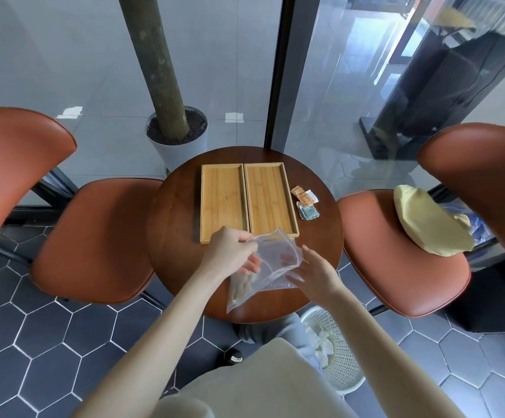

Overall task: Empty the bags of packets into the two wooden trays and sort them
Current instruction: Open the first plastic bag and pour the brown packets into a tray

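Observation:
Two bare wooden trays, the left tray [221,203] and the right tray [268,200], lie side by side on a round brown table [179,236]. My left hand [233,251] pinches the upper edge of a clear plastic bag [275,260] over the table's near side. The bag's lower end, holding some brownish packets, rests on the table. My right hand [314,276] is spread open just right of the bag, at its edge. A few small packets [305,202], orange, white and bluish, lie on the table right of the right tray.
Rust-coloured chairs stand left [94,242] and right [396,260] of the table; the right one carries a pale yellow cushion [426,224]. A white mesh bin [335,348] sits on the floor by my knees. A potted trunk [176,131] stands behind the table.

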The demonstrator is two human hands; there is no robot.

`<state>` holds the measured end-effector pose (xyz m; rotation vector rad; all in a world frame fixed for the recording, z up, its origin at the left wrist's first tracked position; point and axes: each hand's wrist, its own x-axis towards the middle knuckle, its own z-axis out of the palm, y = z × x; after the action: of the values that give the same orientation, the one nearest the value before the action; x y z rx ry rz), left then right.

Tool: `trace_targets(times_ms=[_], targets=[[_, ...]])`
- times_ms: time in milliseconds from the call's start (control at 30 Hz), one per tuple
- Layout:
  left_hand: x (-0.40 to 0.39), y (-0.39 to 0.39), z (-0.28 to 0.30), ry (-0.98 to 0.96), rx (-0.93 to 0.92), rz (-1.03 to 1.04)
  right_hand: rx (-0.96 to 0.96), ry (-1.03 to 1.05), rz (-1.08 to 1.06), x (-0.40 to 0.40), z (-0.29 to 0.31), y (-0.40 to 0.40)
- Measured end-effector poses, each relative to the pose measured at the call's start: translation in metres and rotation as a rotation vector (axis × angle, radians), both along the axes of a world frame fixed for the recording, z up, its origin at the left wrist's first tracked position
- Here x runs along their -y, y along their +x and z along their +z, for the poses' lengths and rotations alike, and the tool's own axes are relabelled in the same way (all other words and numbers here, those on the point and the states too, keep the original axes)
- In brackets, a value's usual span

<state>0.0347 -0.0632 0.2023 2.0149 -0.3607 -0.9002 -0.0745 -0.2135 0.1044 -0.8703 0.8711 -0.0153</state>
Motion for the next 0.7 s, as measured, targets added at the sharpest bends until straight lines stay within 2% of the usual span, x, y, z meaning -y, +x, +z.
trace_targets(times_ms=[200, 367, 467, 567, 700], targets=[[-0.003, 0.01, 0.039, -0.139, -0.057, -0.046, -0.004, 0.243, -0.027, -0.032, -0.019, 0.008], [-0.003, 0.025, 0.048, -0.171, -0.102, -0.106, 0.064, 0.38, -0.091, -0.036, -0.008, 0.027], [-0.003, 0.042, 0.04, -0.217, -0.099, -0.002, 0.003, 0.377, -0.096, -0.026, -0.016, 0.031], [-0.006, 0.06, 0.027, -0.263, -0.17, 0.193, -0.018, 0.315, -0.112, -0.013, -0.022, 0.039], [-0.007, 0.08, -0.009, -0.162, -0.275, 0.286, -0.067, 0.319, -0.22, 0.001, -0.026, 0.058]])
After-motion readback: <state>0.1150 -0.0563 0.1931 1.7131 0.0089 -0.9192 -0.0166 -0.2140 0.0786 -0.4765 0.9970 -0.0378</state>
